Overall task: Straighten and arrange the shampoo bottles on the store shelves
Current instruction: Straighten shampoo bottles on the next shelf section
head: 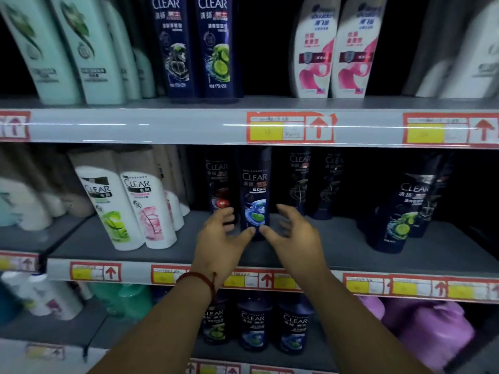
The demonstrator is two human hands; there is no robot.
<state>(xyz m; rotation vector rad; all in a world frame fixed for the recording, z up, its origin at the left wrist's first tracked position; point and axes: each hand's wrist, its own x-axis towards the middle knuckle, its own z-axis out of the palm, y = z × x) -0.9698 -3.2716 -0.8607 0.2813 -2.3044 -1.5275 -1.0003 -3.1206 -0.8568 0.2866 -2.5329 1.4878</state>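
Red-bordered price labels (290,128) with yellow panels and arrows, red cord bracelet (199,276)

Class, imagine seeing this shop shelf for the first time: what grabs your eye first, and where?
The left hand and right hand, fingers spread, flank a dark blue CLEAR bottle on the middle shelf. Above right, two pink-and-white bottles stand out, over red-and-yellow price tags on the shelf edge.

Glossy plastic shampoo bottles (255,190) stand on a matt grey shelf (337,238).
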